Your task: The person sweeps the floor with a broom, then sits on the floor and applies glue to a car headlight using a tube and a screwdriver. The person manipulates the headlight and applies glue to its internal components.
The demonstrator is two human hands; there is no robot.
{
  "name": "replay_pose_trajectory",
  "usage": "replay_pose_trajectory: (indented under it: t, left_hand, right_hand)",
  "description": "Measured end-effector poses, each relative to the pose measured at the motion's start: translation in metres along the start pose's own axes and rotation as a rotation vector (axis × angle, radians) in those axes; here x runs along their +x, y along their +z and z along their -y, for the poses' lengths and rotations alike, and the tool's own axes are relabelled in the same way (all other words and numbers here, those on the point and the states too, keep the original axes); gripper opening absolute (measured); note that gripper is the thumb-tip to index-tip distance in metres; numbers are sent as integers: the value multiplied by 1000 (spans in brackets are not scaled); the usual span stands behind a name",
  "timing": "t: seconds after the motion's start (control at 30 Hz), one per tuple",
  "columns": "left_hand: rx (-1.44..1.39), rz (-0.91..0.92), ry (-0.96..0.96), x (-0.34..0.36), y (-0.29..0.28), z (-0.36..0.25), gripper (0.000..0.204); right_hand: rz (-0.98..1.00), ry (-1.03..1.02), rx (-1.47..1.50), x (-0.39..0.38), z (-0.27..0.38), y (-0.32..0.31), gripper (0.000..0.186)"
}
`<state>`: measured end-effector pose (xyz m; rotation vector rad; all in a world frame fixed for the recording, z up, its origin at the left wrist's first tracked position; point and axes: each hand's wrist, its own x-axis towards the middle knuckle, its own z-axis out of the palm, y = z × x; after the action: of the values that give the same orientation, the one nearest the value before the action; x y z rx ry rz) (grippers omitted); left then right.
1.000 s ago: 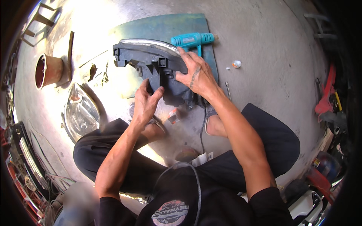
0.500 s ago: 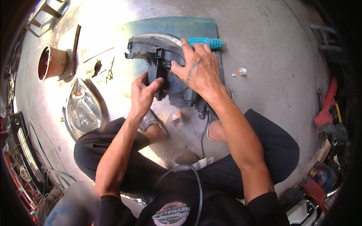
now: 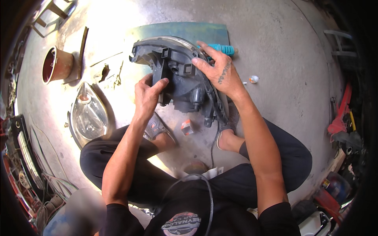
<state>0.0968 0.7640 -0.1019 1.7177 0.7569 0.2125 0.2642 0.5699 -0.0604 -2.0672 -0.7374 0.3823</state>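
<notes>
A car headlight [image 3: 181,88] is held up in front of me, its black plastic back facing me and a strip of clear lens showing along the far edge. My left hand [image 3: 149,93] grips a bracket on its left side, thumb on the near face. On the right, my right hand [image 3: 221,74] clasps the rim, with the thumb on the housing and the fingers over the outer edge. Beyond that hand lies a teal heat gun [image 3: 224,49], partly hidden, on a greenish board [image 3: 189,28]. A second headlight [image 3: 89,116] with a clear lens rests on the floor at left.
A brown bucket [image 3: 59,65] lies tipped at the far left near a dark bar [image 3: 83,51]. Between my feet sits a small orange-and-white box [image 3: 187,127]. A small white-and-orange container [image 3: 254,79] is on the floor at right. Cables and car parts line both sides.
My right hand has shifted right and down along the headlight's rim. The headlight has turned slightly, showing more of its back. My left hand keeps its hold.
</notes>
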Motion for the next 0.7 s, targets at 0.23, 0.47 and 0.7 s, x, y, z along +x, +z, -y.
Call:
replay_pose_trajectory:
  t: [0.23, 0.47, 0.7]
  left_hand:
    - [-169, -6, -56, -3, 13, 5, 41]
    - [-137, -10, -93, -11, 25, 16, 42]
    - [-173, -6, -128, -19, 24, 26, 40]
  right_hand:
    - [271, 94, -67, 5, -19, -20, 102]
    - [232, 41, -60, -21, -27, 0, 104]
    - [223, 20, -42, -29, -36, 16, 100]
